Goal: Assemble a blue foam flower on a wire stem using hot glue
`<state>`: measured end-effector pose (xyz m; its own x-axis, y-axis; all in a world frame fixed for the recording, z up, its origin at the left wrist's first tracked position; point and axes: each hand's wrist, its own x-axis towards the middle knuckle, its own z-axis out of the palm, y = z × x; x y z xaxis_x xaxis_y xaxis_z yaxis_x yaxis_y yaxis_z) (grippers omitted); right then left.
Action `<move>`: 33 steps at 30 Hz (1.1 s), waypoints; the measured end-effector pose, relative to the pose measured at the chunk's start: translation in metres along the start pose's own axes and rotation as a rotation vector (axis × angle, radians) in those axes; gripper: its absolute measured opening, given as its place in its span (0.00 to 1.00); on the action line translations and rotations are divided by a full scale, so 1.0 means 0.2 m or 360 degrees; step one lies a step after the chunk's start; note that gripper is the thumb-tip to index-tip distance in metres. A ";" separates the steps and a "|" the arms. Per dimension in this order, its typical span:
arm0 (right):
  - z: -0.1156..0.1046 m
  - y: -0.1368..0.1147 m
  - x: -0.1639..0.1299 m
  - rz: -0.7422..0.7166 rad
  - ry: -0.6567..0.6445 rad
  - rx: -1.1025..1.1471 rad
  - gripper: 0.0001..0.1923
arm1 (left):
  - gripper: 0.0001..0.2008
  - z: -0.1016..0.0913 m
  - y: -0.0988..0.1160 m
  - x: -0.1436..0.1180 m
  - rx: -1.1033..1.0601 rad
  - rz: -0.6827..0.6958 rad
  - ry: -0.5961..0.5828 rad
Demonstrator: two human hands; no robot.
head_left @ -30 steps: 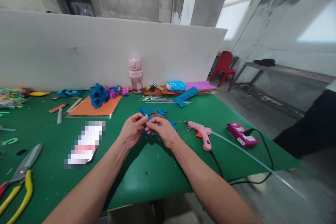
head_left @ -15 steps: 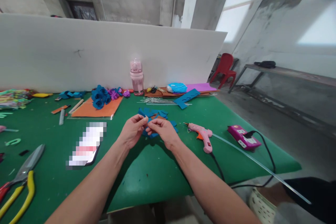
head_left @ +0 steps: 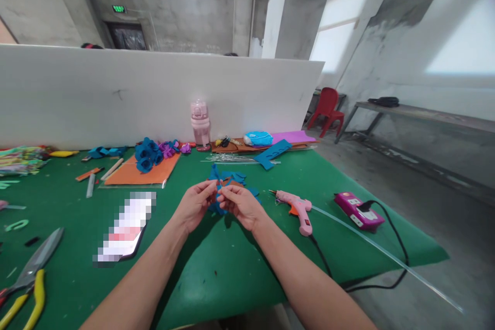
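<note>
My left hand [head_left: 194, 205] and my right hand [head_left: 240, 204] meet at the fingertips above the green table mat [head_left: 216, 263]. Together they pinch a small blue felt piece [head_left: 215, 191] that sticks up between them. Right behind my hands lies a pile of blue felt petals [head_left: 234, 179] on the mat. A pink glue gun [head_left: 296, 202] rests to the right of my right hand, its nozzle pointing left.
A pink power strip [head_left: 358, 210] with a black cable sits right. Metal shears with yellow handles [head_left: 29, 273] lie front left, a phone [head_left: 126, 226] beside them. Finished blue felt flowers [head_left: 147, 148] on orange sheet [head_left: 135, 172], a pink bottle [head_left: 200, 125] and a white board [head_left: 154, 93] stand behind.
The view has tilted up a little. My hands stay together and have lifted the blue felt piece so it stands higher between my fingers. A dark figure at the right edge is gone.
</note>
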<state>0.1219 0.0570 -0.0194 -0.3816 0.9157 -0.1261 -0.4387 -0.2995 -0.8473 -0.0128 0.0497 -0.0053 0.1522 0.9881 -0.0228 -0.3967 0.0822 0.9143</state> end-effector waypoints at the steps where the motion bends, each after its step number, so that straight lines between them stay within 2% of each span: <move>1: 0.00 0.00 0.00 0.0015 -0.0014 0.0007 0.15 | 0.12 0.00 0.00 0.00 0.0001 -0.0004 -0.0002; 10: 0.01 0.01 -0.01 -0.0056 -0.0042 -0.0125 0.15 | 0.11 0.02 0.00 0.00 0.0003 0.0005 0.0150; 20: 0.01 0.01 -0.01 0.0015 -0.0122 -0.0095 0.15 | 0.09 0.02 0.01 -0.01 0.0005 0.0057 0.0096; 26: 0.02 0.01 -0.01 -0.0102 -0.0021 -0.0226 0.16 | 0.11 0.03 0.00 0.00 0.0110 0.0153 0.0267; 30: 0.01 0.01 0.00 -0.0105 -0.0016 -0.0113 0.16 | 0.18 0.02 -0.02 0.01 0.0096 0.0079 0.0214; 33: 0.00 0.02 0.01 -0.0056 -0.0053 -0.0070 0.16 | 0.15 0.01 -0.03 0.01 0.0084 0.0083 0.0207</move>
<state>0.1193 0.0570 -0.0226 -0.3935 0.9159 -0.0791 -0.4165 -0.2544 -0.8728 -0.0078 0.0502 -0.0096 0.0125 0.9996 -0.0237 -0.3522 0.0266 0.9355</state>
